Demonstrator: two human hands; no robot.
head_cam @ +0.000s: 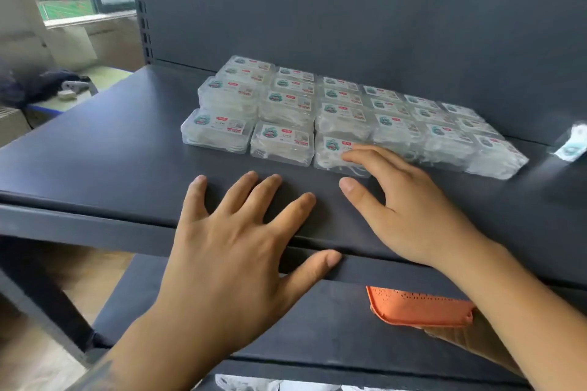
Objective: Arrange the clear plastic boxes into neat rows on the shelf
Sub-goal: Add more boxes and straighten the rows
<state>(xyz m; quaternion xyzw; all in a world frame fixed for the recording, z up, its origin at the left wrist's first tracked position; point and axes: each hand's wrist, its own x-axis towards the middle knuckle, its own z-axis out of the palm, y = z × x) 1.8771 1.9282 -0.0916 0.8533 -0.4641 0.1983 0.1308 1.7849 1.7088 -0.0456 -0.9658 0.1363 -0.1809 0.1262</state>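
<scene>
Clear plastic boxes (pixel 333 111) sit mid-frame on the dark shelf (pixel 95 149) in touching rows, some stacked, white contents, teal-red labels. Lone blurred box (pixel 571 143) at right edge; orange perforated basket (pixel 419 308) lower right, one level down. Left hand (pixel 235 251) flat on shelf edge, fingers wide; right hand (pixel 409 197) — straight fingers touching front box (pixel 336 152).

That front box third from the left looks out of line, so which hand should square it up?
The right hand. Its fingers already lie on that box, thumb near its front edge. The left hand rests flat on the bare shelf, short of the boxes.
</scene>
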